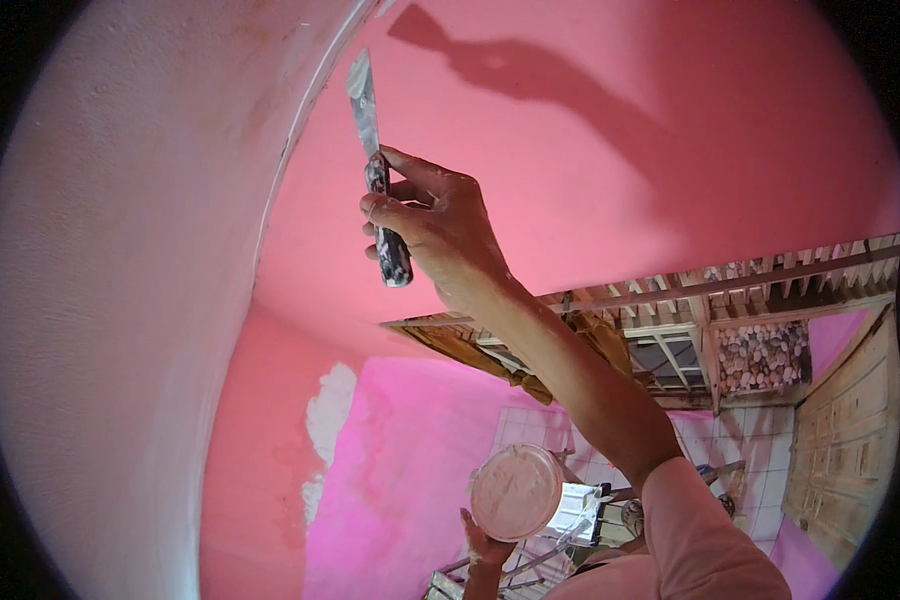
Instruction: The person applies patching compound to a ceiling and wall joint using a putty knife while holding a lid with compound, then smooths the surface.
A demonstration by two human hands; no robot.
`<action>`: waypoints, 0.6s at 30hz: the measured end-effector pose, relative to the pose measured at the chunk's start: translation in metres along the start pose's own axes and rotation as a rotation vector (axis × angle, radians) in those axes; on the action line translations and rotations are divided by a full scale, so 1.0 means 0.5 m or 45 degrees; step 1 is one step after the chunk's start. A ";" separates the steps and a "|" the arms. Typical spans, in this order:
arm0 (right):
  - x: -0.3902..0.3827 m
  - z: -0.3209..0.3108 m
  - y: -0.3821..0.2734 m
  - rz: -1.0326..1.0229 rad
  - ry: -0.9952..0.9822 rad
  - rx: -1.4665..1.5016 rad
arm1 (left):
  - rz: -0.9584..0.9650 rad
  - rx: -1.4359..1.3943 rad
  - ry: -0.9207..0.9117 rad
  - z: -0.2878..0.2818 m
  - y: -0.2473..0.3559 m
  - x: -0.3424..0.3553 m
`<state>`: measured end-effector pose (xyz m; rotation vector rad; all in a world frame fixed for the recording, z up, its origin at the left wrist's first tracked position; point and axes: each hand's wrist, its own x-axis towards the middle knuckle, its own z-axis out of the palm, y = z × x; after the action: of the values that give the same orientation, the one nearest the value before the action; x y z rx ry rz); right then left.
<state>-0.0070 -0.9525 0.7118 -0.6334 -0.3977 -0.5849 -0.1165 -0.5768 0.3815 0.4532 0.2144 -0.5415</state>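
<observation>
My right hand [435, 215] is raised in front of the pink wall, fingers wrapped round the dark, paint-smeared handle of a putty knife [364, 105]. White paste coats part of its metal blade, which points up beside the seam between pink wall and pale surface. Lower down, my left hand [485, 545] holds a round tub [516, 492] of whitish paste at its rim and side. The left fingers are partly hidden by the tub. On the pink wall [570, 150] falls the shadow of my right arm and the knife.
A curved whitish surface [120, 280] fills the left side. White patches [330, 412] mark the lower pink wall. Below lie a tiled floor [765, 440] and metal ladder-like rungs [450, 580]. A wooden slatted window frame [670, 300] and a wooden door [850, 430] stand at right.
</observation>
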 end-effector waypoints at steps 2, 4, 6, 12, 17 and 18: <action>0.012 0.010 0.016 0.027 0.023 0.048 | 0.120 0.595 0.312 0.036 -0.019 0.004; 0.023 0.027 0.033 -0.007 0.038 0.094 | 0.121 0.595 0.302 0.038 -0.016 0.000; 0.032 0.041 0.043 -0.013 0.016 0.089 | 0.125 0.591 0.294 0.040 -0.015 -0.003; 0.076 0.088 0.052 -0.049 0.031 0.123 | 0.107 0.518 0.289 0.041 -0.007 -0.010; 0.081 0.194 0.059 -0.291 0.159 0.016 | 0.140 0.520 0.272 0.056 -0.008 -0.009; 0.063 0.209 0.054 -0.275 0.155 0.027 | 0.141 0.519 0.277 0.055 -0.007 -0.010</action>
<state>0.0163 -0.8788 0.7936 -0.5349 -0.3600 -0.8196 -0.1205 -0.5900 0.4060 0.9177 0.2861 -0.4257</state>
